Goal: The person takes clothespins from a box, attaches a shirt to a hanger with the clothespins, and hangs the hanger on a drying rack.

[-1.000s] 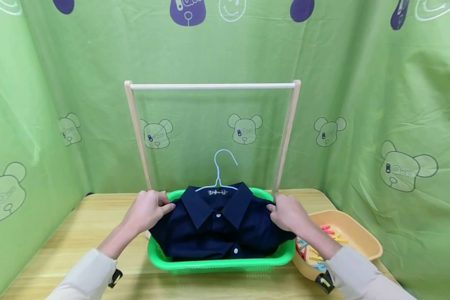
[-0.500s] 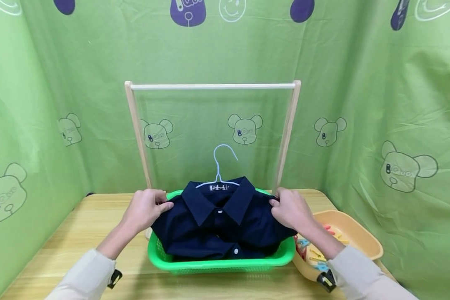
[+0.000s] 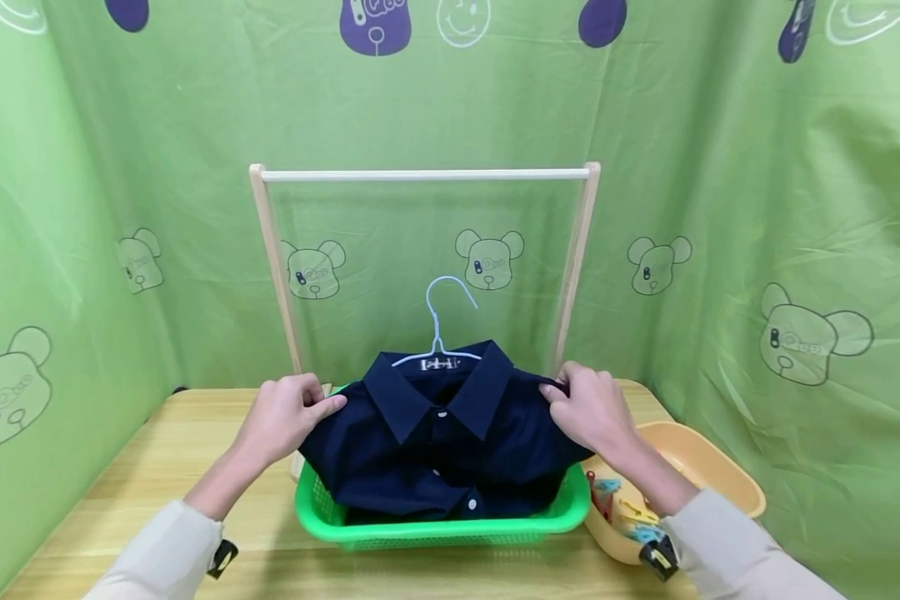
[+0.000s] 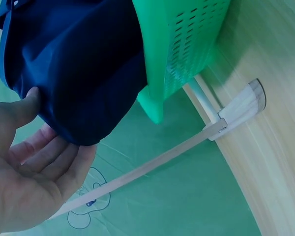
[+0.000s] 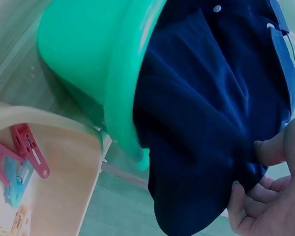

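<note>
A dark navy button-up shirt (image 3: 435, 450) hangs partly out of a green plastic basket (image 3: 442, 531), its collar facing up. Inside the collar sits a pale blue wire hanger (image 3: 437, 333) with its hook standing above. My left hand (image 3: 288, 417) pinches the shirt's shoulder on the left, thumb in front; the left wrist view shows the fingers behind the cloth. On the other side my right hand (image 3: 588, 408) pinches the opposite shoulder between thumb and fingers. The lower part of the shirt lies in the basket.
Behind the basket stands a wooden rack with a white crossbar (image 3: 427, 175). A tan tray (image 3: 708, 467) holding several coloured clothespins (image 3: 637, 517) is to the right, under my right forearm. All this stands on a wooden table (image 3: 195, 442) with green curtains (image 3: 720, 167) around it.
Both hands have raised the shirt slightly, so collar and hanger stand higher and the hook is nearer the crossbar. The basket and rack have stayed in place.
</note>
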The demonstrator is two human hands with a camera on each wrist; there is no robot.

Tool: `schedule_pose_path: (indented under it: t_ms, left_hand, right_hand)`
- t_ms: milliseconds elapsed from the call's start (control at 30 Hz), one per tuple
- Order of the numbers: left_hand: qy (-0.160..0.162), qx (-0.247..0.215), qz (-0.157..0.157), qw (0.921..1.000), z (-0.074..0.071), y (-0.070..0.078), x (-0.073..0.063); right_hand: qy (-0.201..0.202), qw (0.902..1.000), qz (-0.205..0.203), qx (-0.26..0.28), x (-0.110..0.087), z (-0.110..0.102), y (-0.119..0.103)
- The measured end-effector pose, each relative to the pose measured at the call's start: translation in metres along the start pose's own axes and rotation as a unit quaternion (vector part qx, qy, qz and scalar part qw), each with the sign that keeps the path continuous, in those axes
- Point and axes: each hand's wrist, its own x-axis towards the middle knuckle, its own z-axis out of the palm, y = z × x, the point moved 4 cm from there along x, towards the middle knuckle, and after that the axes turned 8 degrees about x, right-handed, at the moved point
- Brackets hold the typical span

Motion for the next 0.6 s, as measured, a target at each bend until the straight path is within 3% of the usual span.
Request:
schedule_pose_path:
  t_ms: [400,600]
  left_hand:
    - [-0.018,0.037,0.01,0.9991,-0.0064,-0.0001,0.0015]
    - [-0.037,0.03,0.023,0.9986,-0.0071,0.0031,0.0017]
  right_hand:
    - [0.002,1.0,0.007,0.007,0.0035,-0.0095,-0.0019]
    - [0.004,0.9999,0.008,0.008,0.0053,-0.0104,-0.0017]
